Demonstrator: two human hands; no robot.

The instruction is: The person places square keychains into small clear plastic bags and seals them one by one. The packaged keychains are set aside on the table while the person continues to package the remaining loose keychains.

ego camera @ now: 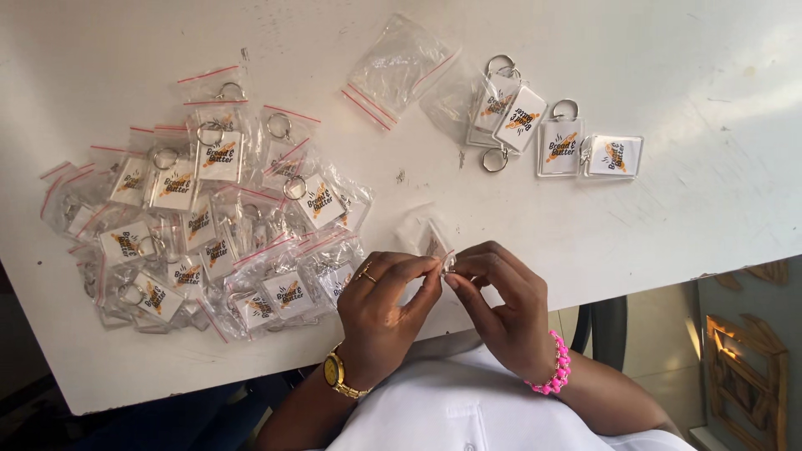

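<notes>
A small clear bag (pixel 430 240) holding a keyring is pinched at its red-striped mouth by the left hand (pixel 386 311) and right hand (pixel 501 305), low in the frame's centre above the tabletop (pixel 685 217). Sealing is judged under way; firm pressure along the strip is called for next.

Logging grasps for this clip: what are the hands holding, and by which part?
Both the left hand and right hand pinch one small clear zip bag along its top sealing edge, fingertips meeting there; a keychain seems to be inside.
</notes>
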